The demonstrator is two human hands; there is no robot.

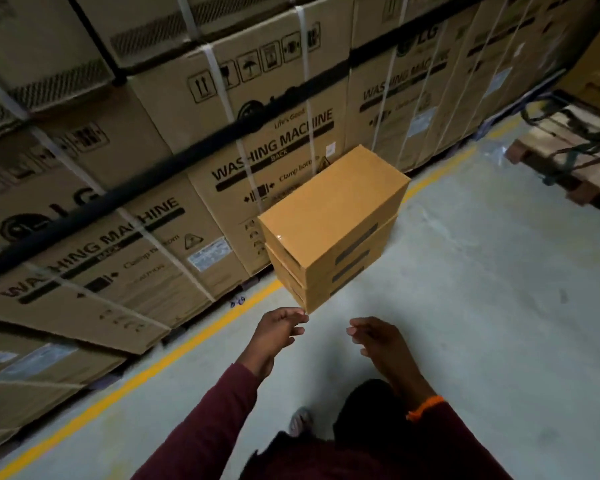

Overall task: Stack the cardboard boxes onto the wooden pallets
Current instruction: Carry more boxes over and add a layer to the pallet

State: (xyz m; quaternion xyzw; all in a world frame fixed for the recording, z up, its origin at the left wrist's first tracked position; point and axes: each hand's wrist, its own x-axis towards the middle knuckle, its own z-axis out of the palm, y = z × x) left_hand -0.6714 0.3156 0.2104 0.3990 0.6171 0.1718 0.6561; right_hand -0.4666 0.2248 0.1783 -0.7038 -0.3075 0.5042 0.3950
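Note:
A short stack of plain brown cardboard boxes (pixel 333 216) stands on the grey floor in the middle of the view, dark stripes on its right side. Just below its near corner my left hand (pixel 278 329) reaches forward with loose fingers, holding nothing; whether its fingertips touch that corner I cannot tell. My right hand (pixel 378 339) hovers to the right, a short way off the stack, fingers relaxed and slightly curled, empty. A wooden pallet (pixel 568 157) with dark straps lying on it sits at the far right.
A tall wall of large strapped washing-machine cartons (pixel 146 174) runs along the left and back. A yellow floor line (pixel 174 351) runs beside it. Open grey concrete floor (pixel 482 306) lies between the stack and the pallet. My foot (pixel 300 420) shows below.

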